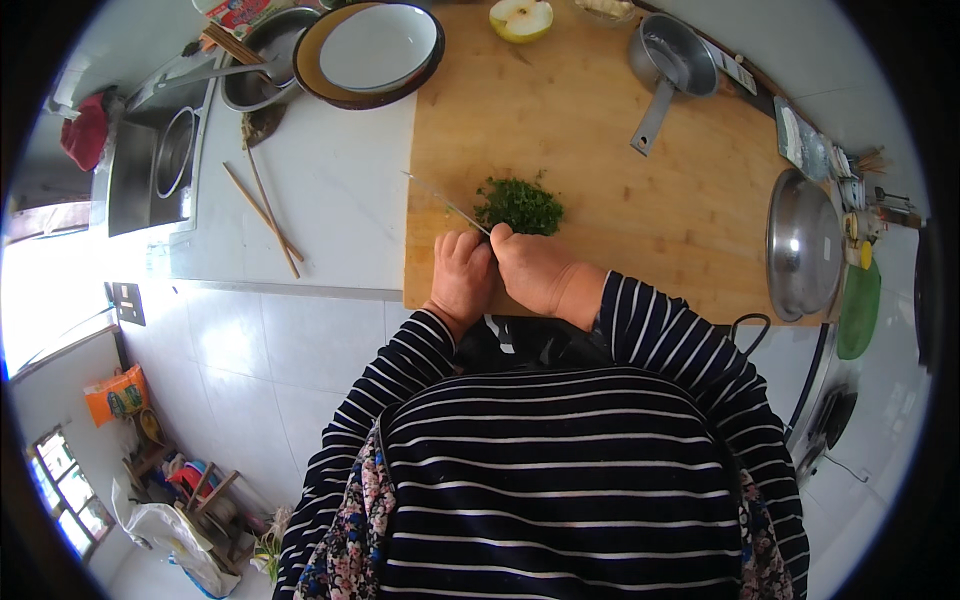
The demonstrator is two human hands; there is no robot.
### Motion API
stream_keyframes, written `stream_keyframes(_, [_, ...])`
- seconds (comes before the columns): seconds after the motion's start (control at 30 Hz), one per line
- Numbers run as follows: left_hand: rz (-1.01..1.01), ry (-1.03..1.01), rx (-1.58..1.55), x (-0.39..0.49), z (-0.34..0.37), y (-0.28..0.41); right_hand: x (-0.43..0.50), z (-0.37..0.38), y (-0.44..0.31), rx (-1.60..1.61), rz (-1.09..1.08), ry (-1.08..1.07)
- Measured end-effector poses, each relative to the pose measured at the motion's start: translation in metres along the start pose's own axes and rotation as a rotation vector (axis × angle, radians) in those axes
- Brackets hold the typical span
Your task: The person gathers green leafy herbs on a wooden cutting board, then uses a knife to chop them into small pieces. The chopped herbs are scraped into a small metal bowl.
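Observation:
My right hand (529, 266) is closed around the handle of a knife (450, 204), whose thin blade points up and left over the wooden board (600, 187). Just left of it, touching or nearly so, is my left hand (461, 270), with curled fingers near the blade; whether it holds anything under them is hidden. A small heap of chopped green herbs (521, 205) lies on the board right beside the knife, above my right hand. Both hands are near the board's front edge.
On the board are a halved pear or apple (521, 19), a steel saucepan (671, 56) and an upturned steel bowl (804, 244). Left of it stand a white bowl (379, 45) on a brown dish, a steel basin (247, 90) with utensils, two chopsticks (262, 217) and a sink (131, 180).

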State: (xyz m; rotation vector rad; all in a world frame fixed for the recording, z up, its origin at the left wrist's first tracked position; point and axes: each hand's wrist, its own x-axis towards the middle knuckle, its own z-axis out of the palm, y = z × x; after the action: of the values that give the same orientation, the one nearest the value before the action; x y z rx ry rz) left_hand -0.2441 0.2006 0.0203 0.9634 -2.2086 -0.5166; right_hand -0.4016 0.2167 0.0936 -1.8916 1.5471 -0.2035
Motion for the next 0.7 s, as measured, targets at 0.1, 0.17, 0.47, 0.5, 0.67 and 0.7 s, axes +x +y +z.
stream_keyframes(0.1, [0.045, 0.003, -0.011, 0.002, -0.004, -0.001, -0.001, 0.002, 0.000, 0.031, 0.082, 0.051])
stream_keyframes(0.17, [0.058, 0.017, -0.007, 0.002, -0.005, -0.002, -0.008, 0.002, 0.003, 0.062, 0.040, 0.116])
stream_keyframes(0.47, [0.056, 0.027, -0.011, -0.003, -0.001, -0.006, -0.008, 0.004, 0.003, 0.068, 0.046, -0.038])
stream_keyframes(0.5, [0.052, 0.015, -0.013, -0.003, -0.002, -0.006, -0.003, 0.004, 0.001, 0.059, 0.056, -0.039])
stream_keyframes(0.67, [0.064, 0.061, 0.006, 0.000, -0.005, -0.002, 0.000, 0.004, -0.001, 0.075, 0.058, 0.041])
stream_keyframes(0.7, [0.063, 0.070, 0.009, 0.000, -0.005, -0.001, -0.003, 0.005, 0.000, 0.079, 0.087, 0.050])
